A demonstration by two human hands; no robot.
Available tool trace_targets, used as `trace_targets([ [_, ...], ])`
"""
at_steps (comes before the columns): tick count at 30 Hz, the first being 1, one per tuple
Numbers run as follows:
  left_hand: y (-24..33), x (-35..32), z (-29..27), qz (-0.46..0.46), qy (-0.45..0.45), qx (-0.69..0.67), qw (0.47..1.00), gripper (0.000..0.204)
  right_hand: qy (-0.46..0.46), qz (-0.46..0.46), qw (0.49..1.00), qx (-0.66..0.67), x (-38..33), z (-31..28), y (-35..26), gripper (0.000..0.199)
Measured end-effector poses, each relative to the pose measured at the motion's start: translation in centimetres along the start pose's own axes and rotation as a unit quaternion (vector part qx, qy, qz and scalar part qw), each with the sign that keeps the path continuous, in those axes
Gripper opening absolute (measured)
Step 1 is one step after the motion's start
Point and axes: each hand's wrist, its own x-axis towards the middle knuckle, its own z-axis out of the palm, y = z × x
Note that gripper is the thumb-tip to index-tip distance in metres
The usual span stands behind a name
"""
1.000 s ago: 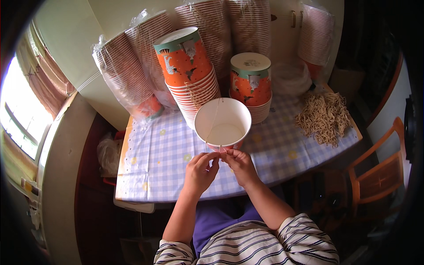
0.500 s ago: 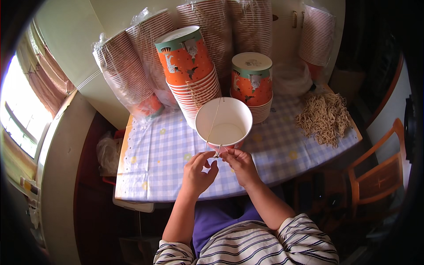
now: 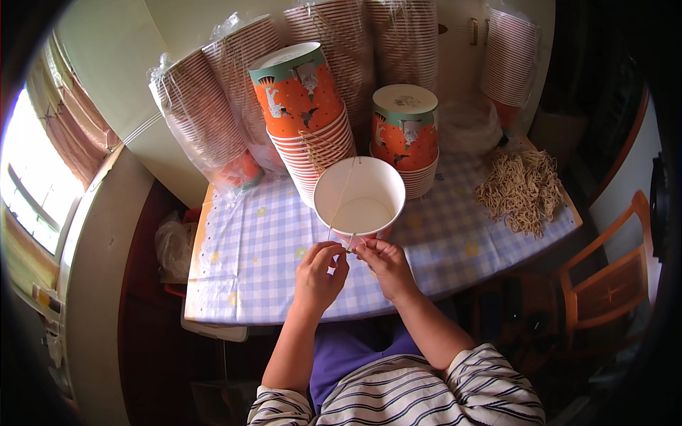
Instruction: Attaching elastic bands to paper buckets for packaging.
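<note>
Seen from above, looking down at a table [image 3: 241, 270] under a blue-and-white checked cloth.

At far left, a bright window with curtains [image 3: 42, 170]. Next, leaning against the wall at the table's back, plastic-wrapped sleeves of stacked paper cups [image 3: 206, 135]. Right of those, a tall tilted stack of orange printed cups [image 3: 305, 121], bottoms up.

Near centre, at the table's front edge, the left hand [image 3: 318, 273], fingers curled, pinched a thin pale string [image 3: 341, 192] between thumb and fingertips. Strung upward from there across the mouth of a white-lined paper cup [image 3: 359, 202], open side up, just beyond both hands. Touching the left hand's fingertips, the right hand [image 3: 387, 266], likewise pinched on the string at the cup's near rim.

Behind the cup, a shorter stack of orange cups [image 3: 405, 138]. Farther right, well apart, a loose heap of tan strings [image 3: 522, 188] on the cloth. Off the table's right corner, a wooden chair [image 3: 607, 284].

Below, striped sleeves and a purple lap.
</note>
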Motion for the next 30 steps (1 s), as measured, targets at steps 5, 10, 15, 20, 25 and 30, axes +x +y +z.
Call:
trace_targets([
  [5, 0.0, 0.1, 0.0, 0.000, 0.011, 0.002, 1.000, 0.014, 0.025, -0.004, 0.999, -0.024, 0.0, 0.0, 0.0, 0.023],
  [10, 0.1, 0.1, 0.0, 0.000, 0.015, 0.003, 1.000, 0.013, 0.032, -0.026, 0.999, -0.016, 0.0, 0.0, 0.2, 0.021],
  [15, 0.0, 0.0, -0.1, 0.007, 0.012, -0.001, 1.000, 0.014, 0.028, -0.025, 0.999, -0.011, 0.0, 0.1, 0.3, 0.024],
  [20, 0.0, -0.2, -0.1, 0.005, 0.009, -0.006, 1.000, 0.013, 0.052, -0.070, 0.996, -0.024, 0.3, 0.3, 1.1, 0.024],
  [25, 0.4, -0.3, 0.0, 0.007, 0.000, -0.014, 1.000, 0.012, 0.082, -0.117, 0.987, -0.076, 0.8, -0.1, 2.6, 0.023],
  [30, 0.8, -0.7, -0.1, -0.014, -0.027, -0.012, 0.999, 0.015, 0.113, -0.131, 0.978, -0.117, 0.5, 0.5, 2.5, 0.021],
])
